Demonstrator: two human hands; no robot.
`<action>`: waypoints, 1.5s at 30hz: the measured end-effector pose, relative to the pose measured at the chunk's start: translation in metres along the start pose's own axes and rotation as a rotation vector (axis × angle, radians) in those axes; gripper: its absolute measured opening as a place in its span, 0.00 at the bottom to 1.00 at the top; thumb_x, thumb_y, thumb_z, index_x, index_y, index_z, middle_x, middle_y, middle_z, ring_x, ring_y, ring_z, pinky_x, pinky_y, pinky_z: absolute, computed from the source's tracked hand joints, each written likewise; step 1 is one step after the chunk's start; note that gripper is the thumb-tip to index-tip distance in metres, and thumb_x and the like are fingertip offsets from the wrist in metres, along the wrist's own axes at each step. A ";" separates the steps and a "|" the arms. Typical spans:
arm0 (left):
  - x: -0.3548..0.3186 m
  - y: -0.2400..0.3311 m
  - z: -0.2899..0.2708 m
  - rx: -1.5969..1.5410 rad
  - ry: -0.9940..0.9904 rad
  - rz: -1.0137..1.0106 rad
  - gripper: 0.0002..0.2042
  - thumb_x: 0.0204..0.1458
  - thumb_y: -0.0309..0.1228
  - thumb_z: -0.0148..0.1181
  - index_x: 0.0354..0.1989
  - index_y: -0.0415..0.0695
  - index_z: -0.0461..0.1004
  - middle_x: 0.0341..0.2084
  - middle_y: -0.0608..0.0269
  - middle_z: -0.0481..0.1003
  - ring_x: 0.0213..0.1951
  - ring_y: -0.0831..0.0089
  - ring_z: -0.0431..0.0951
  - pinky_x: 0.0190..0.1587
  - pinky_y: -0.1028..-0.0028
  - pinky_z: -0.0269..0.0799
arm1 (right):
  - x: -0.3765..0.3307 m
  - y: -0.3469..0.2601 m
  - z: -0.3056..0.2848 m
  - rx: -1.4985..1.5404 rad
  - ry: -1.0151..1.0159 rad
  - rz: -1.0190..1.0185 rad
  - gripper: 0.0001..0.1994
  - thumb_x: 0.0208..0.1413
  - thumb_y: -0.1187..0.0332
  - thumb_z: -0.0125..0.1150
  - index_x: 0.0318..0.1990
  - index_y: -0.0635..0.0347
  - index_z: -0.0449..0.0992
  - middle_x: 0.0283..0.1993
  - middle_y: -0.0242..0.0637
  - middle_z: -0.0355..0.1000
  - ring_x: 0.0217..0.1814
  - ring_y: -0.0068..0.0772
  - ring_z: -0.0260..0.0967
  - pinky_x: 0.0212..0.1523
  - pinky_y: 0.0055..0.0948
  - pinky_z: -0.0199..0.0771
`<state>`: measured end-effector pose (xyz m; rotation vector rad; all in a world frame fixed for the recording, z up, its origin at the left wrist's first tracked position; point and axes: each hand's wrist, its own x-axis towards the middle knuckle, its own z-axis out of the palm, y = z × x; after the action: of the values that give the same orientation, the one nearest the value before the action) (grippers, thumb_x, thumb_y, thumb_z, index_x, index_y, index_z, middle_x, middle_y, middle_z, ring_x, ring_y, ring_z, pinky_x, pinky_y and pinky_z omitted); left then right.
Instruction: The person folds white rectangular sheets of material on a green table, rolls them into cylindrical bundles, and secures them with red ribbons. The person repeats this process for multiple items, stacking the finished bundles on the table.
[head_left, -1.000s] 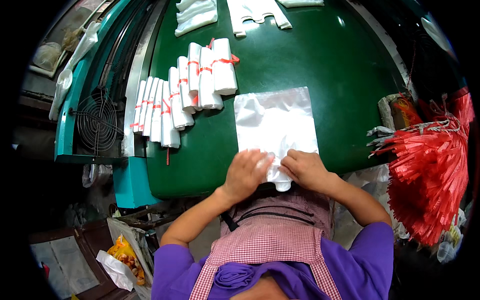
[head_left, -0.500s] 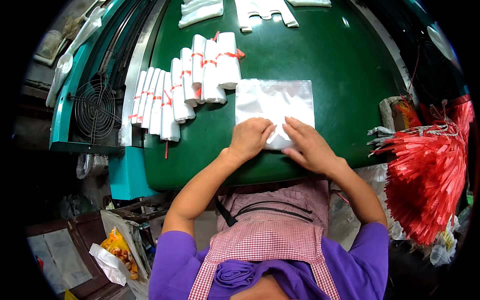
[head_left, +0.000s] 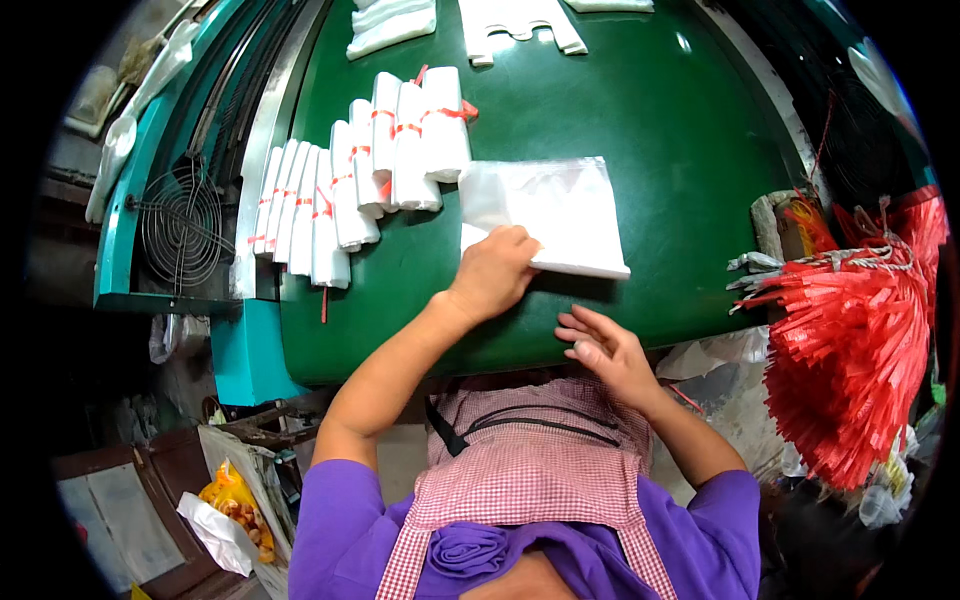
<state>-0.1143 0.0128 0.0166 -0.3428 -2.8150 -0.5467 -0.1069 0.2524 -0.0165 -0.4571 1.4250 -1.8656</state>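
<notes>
A flat stack of clear plastic bags (head_left: pixel 555 215) lies on the green table, its front edge raised a little with a shadow beneath. My left hand (head_left: pixel 497 268) is closed on the stack's near left part, fingers curled over the plastic. Apart from the stack, my right hand (head_left: pixel 607 350) hovers over the table's near edge, fingers loosely spread and holding nothing. Left of the stack, several rolled bundles of bags (head_left: pixel 408 150) lie in a slanting row, each tied with a red strip.
The green table (head_left: pixel 690 200) carries white bags with handle cut-outs (head_left: pixel 522 22) and a folded white pile (head_left: pixel 392 25) at its far end. Red plastic strips (head_left: pixel 845 350) hang in a thick bunch at the right. A wire fan guard (head_left: pixel 183 225) stands at the left.
My right hand has left the bag stack and come back toward me. My left hand stays on the stack, whose front edge has risen and tilted.
</notes>
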 end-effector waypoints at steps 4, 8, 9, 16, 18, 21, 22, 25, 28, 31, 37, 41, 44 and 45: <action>-0.026 -0.011 -0.011 -0.364 -0.144 0.019 0.15 0.43 0.20 0.61 0.42 0.42 0.73 0.49 0.54 0.71 0.53 0.53 0.70 0.54 0.63 0.68 | 0.050 -0.020 -0.022 0.506 0.085 -0.086 0.25 0.67 0.57 0.45 0.61 0.68 0.58 0.58 0.45 0.67 0.59 0.38 0.67 0.59 0.41 0.70; -0.064 -0.005 -0.026 -0.312 -0.310 0.179 0.13 0.42 0.20 0.62 0.39 0.43 0.74 0.62 0.51 0.62 0.65 0.52 0.59 0.64 0.46 0.53 | 0.063 -0.039 -0.026 0.242 -0.031 0.217 0.32 0.44 0.92 0.47 0.61 0.65 0.66 0.55 0.48 0.71 0.55 0.39 0.72 0.56 0.32 0.74; -0.067 -0.006 -0.027 -0.321 -0.308 0.146 0.12 0.42 0.21 0.62 0.38 0.44 0.75 0.62 0.52 0.61 0.66 0.52 0.57 0.65 0.45 0.51 | 0.061 -0.037 -0.027 -0.083 -0.145 -0.032 0.31 0.44 0.91 0.49 0.60 0.64 0.68 0.57 0.47 0.70 0.57 0.40 0.70 0.58 0.33 0.72; -0.022 0.008 -0.035 0.232 -0.092 0.369 0.10 0.37 0.26 0.61 0.32 0.47 0.74 0.47 0.64 0.72 0.55 0.63 0.69 0.61 0.57 0.57 | 0.066 -0.043 -0.049 -1.475 -0.417 -0.775 0.19 0.55 0.71 0.51 0.56 0.58 0.71 0.65 0.44 0.63 0.66 0.47 0.60 0.66 0.41 0.61; 0.010 0.017 -0.055 0.200 -0.131 0.371 0.09 0.39 0.27 0.62 0.33 0.46 0.76 0.50 0.60 0.71 0.59 0.58 0.66 0.64 0.54 0.53 | 0.070 -0.045 -0.057 -1.428 -0.477 -0.649 0.21 0.54 0.72 0.52 0.57 0.60 0.68 0.67 0.45 0.60 0.69 0.48 0.56 0.69 0.43 0.56; 0.014 0.002 -0.047 0.184 -0.279 0.327 0.11 0.41 0.28 0.63 0.36 0.45 0.77 0.58 0.56 0.68 0.64 0.51 0.61 0.66 0.45 0.48 | 0.071 -0.053 -0.051 -1.366 -0.608 -0.600 0.22 0.52 0.75 0.51 0.58 0.63 0.68 0.68 0.49 0.58 0.71 0.48 0.52 0.71 0.44 0.50; 0.007 -0.002 -0.038 0.139 -0.352 0.279 0.11 0.41 0.28 0.63 0.37 0.45 0.76 0.58 0.56 0.68 0.64 0.50 0.61 0.65 0.44 0.49 | 0.063 -0.053 -0.052 -1.374 -0.588 -0.577 0.23 0.52 0.75 0.51 0.58 0.63 0.68 0.67 0.50 0.58 0.72 0.48 0.52 0.71 0.44 0.50; -0.022 0.004 -0.024 -0.005 -0.345 0.188 0.15 0.41 0.26 0.61 0.41 0.43 0.74 0.59 0.54 0.67 0.63 0.46 0.61 0.62 0.40 0.54 | 0.038 -0.060 -0.051 -1.124 -0.430 -0.321 0.22 0.54 0.71 0.55 0.58 0.67 0.67 0.66 0.53 0.59 0.68 0.50 0.56 0.68 0.44 0.54; -0.045 0.026 -0.017 0.072 -0.297 0.109 0.19 0.40 0.26 0.63 0.45 0.43 0.72 0.60 0.52 0.66 0.63 0.43 0.61 0.61 0.41 0.56 | 0.015 -0.071 -0.008 -1.225 -0.197 -0.292 0.29 0.54 0.58 0.62 0.56 0.72 0.66 0.62 0.60 0.61 0.63 0.57 0.62 0.63 0.47 0.61; -0.060 0.036 -0.025 0.054 -0.283 0.147 0.23 0.42 0.28 0.65 0.50 0.43 0.71 0.56 0.51 0.70 0.60 0.47 0.66 0.61 0.46 0.59 | 0.011 -0.045 0.003 -1.550 -0.213 -0.529 0.31 0.50 0.56 0.64 0.55 0.73 0.68 0.61 0.61 0.61 0.62 0.61 0.61 0.63 0.45 0.62; -0.041 0.006 -0.036 -0.019 -0.174 -0.156 0.09 0.52 0.32 0.61 0.38 0.42 0.77 0.36 0.57 0.77 0.39 0.57 0.77 0.42 0.64 0.72 | 0.046 -0.044 -0.023 -1.102 0.150 -0.387 0.14 0.56 0.59 0.60 0.39 0.63 0.77 0.38 0.49 0.75 0.40 0.52 0.73 0.42 0.45 0.73; -0.013 0.008 -0.022 0.065 -0.127 -0.023 0.13 0.50 0.33 0.63 0.42 0.41 0.76 0.40 0.59 0.73 0.43 0.59 0.73 0.42 0.65 0.71 | 0.065 -0.027 -0.028 -0.749 0.357 -0.441 0.11 0.56 0.66 0.62 0.41 0.64 0.76 0.34 0.43 0.76 0.32 0.39 0.74 0.35 0.34 0.74; -0.013 0.021 -0.008 -0.145 -0.143 0.060 0.22 0.46 0.36 0.67 0.50 0.42 0.72 0.37 0.56 0.72 0.41 0.58 0.73 0.44 0.65 0.71 | 0.037 -0.020 -0.046 -0.435 0.608 -0.446 0.07 0.56 0.71 0.62 0.41 0.61 0.76 0.32 0.34 0.75 0.31 0.24 0.73 0.30 0.23 0.73; -0.011 0.021 -0.007 -0.181 -0.184 0.038 0.22 0.46 0.36 0.67 0.49 0.41 0.73 0.36 0.55 0.72 0.40 0.58 0.73 0.43 0.65 0.71 | 0.018 -0.027 -0.053 -0.179 0.780 -0.383 0.05 0.58 0.70 0.60 0.39 0.61 0.74 0.30 0.31 0.72 0.30 0.21 0.72 0.28 0.21 0.74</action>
<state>-0.0964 0.0265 0.0269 -0.5045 -2.9327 -0.8030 -0.1632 0.2788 -0.0107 -0.0679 2.1402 -2.3762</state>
